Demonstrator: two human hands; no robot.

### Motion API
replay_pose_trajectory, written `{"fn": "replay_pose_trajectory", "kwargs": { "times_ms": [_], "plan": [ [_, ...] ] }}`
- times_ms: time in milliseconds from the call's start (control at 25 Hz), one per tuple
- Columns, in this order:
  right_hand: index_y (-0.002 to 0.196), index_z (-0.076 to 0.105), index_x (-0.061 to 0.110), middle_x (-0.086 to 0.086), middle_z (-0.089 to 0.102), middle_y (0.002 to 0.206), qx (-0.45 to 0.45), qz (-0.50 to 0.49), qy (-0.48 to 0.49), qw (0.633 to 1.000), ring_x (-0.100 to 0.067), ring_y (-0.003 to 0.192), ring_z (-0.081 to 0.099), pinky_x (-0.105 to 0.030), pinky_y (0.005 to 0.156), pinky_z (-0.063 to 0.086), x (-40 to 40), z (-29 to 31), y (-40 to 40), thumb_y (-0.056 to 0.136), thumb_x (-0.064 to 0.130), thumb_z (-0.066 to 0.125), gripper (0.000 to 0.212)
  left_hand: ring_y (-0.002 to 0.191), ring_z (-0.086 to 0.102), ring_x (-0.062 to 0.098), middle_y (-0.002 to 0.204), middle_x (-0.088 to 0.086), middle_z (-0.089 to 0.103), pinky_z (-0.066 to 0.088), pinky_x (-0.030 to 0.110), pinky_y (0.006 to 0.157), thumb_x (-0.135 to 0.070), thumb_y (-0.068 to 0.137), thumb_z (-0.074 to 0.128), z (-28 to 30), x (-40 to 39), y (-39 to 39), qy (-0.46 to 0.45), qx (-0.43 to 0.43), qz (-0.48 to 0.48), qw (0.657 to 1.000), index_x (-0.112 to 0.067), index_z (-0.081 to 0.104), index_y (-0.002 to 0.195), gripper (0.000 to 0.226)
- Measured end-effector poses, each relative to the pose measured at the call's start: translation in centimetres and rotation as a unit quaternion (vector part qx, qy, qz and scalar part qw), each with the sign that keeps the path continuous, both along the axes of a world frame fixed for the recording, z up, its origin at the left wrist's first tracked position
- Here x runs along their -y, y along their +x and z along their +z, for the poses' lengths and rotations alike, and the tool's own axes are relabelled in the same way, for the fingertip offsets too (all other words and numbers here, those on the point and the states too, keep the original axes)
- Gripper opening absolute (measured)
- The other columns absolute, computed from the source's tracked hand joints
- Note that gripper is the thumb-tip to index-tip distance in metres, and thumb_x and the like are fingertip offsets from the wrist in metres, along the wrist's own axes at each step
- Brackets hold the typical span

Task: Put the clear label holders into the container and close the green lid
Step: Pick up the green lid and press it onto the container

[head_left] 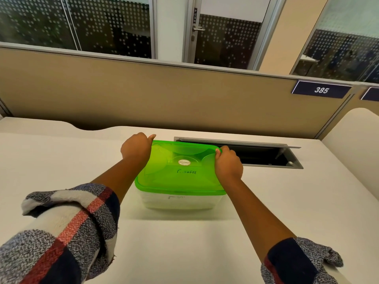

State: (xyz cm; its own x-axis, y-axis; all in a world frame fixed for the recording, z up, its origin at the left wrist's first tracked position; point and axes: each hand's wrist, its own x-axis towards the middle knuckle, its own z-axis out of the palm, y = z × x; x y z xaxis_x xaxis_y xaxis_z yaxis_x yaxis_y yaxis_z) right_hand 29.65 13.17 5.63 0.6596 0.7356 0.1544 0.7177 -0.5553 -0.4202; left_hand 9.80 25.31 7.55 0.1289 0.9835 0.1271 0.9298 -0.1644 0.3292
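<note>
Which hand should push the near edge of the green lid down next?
Probably the right hand. It grips the lid at its far right corner, with its wrist lying along the lid's right edge toward the front. The left hand sits at the far left corner, beside the lid.

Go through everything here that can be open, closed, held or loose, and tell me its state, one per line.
green lid: lying on the container, far corners gripped; whether fully snapped down cannot be told.
container: covered, standing on the white desk.
left hand: grip curled on the lid's far left corner.
right hand: grip curled on the lid's far right corner.
desk cable hatch: flap open.
glass door: closed.
</note>
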Motion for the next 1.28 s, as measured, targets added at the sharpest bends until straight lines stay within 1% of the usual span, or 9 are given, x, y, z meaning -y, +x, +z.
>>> {"fn": "replay_pose_trajectory", "kwargs": {
  "times_ms": [80,240,400,520,640,880,1040,1200,1280],
  "plan": [
    [0.119,0.05,0.004,-0.021,0.056,0.119,-0.005,-0.003,-0.002,1.0,-0.039,0.107,0.053,-0.039,0.079,0.045,0.0,0.0,0.1,0.1,0.032,0.032,0.039,0.098,0.06,0.04,0.106,0.024,0.064,0.047,0.039,0.076,-0.045,0.096,0.033,-0.2,-0.1,-0.1,0.003,-0.005,-0.007,1.0,0.002,0.057,0.104,0.054],
    [0.12,0.048,0.005,-0.021,0.055,0.121,-0.02,-0.001,-0.008,1.0,-0.039,0.107,0.053,-0.038,0.08,0.045,0.0,0.1,0.1,0.1,0.033,0.031,0.039,0.101,0.059,0.039,0.109,0.024,0.064,0.046,0.038,0.078,-0.038,0.098,0.033,-0.1,-0.6,0.1,-0.004,-0.023,-0.024,0.999,0.003,0.057,0.106,0.049],
    [0.121,0.045,0.005,-0.021,0.055,0.12,0.003,0.007,-0.02,1.0,-0.039,0.105,0.054,-0.038,0.077,0.045,-0.2,0.0,0.1,0.1,0.032,0.028,0.037,0.098,0.061,0.04,0.107,0.025,0.065,0.047,0.037,0.078,-0.034,0.098,0.035,0.1,-1.0,0.3,0.003,-0.053,-0.034,0.998,0.004,0.061,0.104,0.047],
    [0.125,0.04,0.007,-0.021,0.055,0.119,0.029,0.026,-0.056,0.998,-0.039,0.104,0.056,-0.037,0.072,0.043,-0.6,0.0,0.2,0.101,0.029,0.025,0.036,0.099,0.061,0.04,0.107,0.025,0.065,0.048,0.038,0.079,-0.032,0.099,0.036,0.2,-1.2,0.3,0.003,-0.064,-0.034,0.997,0.004,0.062,0.105,0.045],
    [0.126,0.038,0.009,-0.02,0.057,0.115,0.041,0.043,-0.078,0.995,-0.038,0.099,0.059,-0.034,0.066,0.036,-0.9,0.0,0.5,0.101,0.028,0.024,0.034,0.101,0.06,0.04,0.109,0.025,0.065,0.047,0.037,0.08,-0.03,0.099,0.035,0.2,-1.4,0.5,-0.002,-0.066,-0.029,0.997,0.003,0.062,0.107,0.044],
    [0.126,0.036,0.011,-0.018,0.063,0.106,0.041,0.049,-0.082,0.995,-0.036,0.093,0.061,-0.032,0.062,0.035,-1.0,0.2,0.7,0.101,0.028,0.023,0.033,0.102,0.06,0.041,0.11,0.026,0.064,0.047,0.038,0.081,-0.029,0.099,0.036,0.4,-1.7,0.5,-0.004,-0.056,-0.023,0.998,0.004,0.062,0.108,0.043],
    [0.124,0.038,0.01,-0.019,0.063,0.107,0.052,0.049,-0.075,0.995,-0.036,0.094,0.06,-0.034,0.064,0.036,-1.0,0.1,0.6,0.101,0.027,0.024,0.032,0.101,0.06,0.041,0.109,0.026,0.065,0.048,0.038,0.081,-0.028,0.099,0.037,0.3,-1.7,0.5,0.001,-0.055,-0.025,0.998,0.005,0.062,0.107,0.043],
    [0.119,0.044,0.007,-0.018,0.062,0.11,0.089,0.046,-0.066,0.993,-0.036,0.099,0.058,-0.033,0.064,0.035,-0.7,0.3,0.4,0.1,0.026,0.028,0.031,0.1,0.06,0.041,0.108,0.027,0.065,0.048,0.039,0.081,-0.03,0.098,0.038,0.6,-1.8,0.4,-0.002,-0.06,-0.032,0.998,0.006,0.062,0.107,0.044],
    [0.119,0.045,0.007,-0.017,0.062,0.112,0.096,0.046,-0.07,0.992,-0.035,0.101,0.058,-0.033,0.066,0.039,-0.7,0.6,0.5,0.1,0.027,0.03,0.031,0.099,0.061,0.04,0.107,0.026,0.066,0.049,0.039,0.079,-0.031,0.098,0.037,0.7,-1.7,0.2,0.0,-0.071,-0.042,0.997,0.005,0.063,0.106,0.044]
  ]
}}
